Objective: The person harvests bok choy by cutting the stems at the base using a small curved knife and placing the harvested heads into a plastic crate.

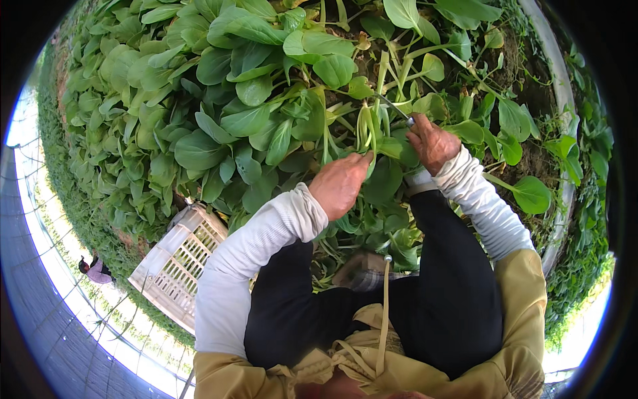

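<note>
My left hand [343, 185] is closed on the lower part of a leafy green plant [368, 127] with pale stalks, just in front of me. To its right, my right hand [432, 142] grips a knife [393, 105] by the handle. The thin metal blade points up and left among the stalks, and its tip lies near the plant's base. Most of the handle is hidden in my fist. Broad green leaves [396, 149] hang between the two hands.
Dense leafy greens [134, 99] cover the bed to the left. A white plastic crate [177, 259] stands tilted at lower left. A pale curved edging [563, 99] runs along the right side, beside bare soil [518, 75]. Another person [97, 272] is far off at the left.
</note>
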The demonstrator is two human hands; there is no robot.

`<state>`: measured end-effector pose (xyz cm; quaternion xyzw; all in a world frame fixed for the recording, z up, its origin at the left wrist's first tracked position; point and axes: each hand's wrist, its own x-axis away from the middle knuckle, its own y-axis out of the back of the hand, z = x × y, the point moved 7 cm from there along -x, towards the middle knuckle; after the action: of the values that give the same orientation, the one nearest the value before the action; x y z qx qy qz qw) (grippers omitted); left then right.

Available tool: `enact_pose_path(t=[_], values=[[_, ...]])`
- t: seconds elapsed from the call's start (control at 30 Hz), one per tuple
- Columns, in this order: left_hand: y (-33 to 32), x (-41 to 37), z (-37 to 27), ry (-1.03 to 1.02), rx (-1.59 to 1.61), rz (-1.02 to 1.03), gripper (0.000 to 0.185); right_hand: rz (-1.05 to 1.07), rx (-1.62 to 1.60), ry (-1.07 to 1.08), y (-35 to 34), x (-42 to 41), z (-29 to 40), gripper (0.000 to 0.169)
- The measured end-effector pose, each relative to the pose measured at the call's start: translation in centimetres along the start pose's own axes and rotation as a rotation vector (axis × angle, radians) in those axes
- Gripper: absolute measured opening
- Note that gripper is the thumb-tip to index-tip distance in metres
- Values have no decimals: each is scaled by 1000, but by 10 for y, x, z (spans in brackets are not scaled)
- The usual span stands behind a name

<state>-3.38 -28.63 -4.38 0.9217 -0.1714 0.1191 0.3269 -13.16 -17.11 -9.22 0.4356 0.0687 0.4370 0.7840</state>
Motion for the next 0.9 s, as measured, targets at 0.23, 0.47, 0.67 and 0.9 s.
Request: enact_pose_path(t=[0.23,0.47,0.67,0.9], values=[[53,-3,-39,-45,106,-288,28,146,-23,92,-6,-26,41,25],[69,-26,71,381,-719,-318,40,326,-8,-114,-51,-67,14,32],[72,-2,106,322,-775,-405,12,323,-80,-87,-47,-77,34,24],[56,15,133,211,-651,-458,22,260,-28,61,-82,-91,20,28]])
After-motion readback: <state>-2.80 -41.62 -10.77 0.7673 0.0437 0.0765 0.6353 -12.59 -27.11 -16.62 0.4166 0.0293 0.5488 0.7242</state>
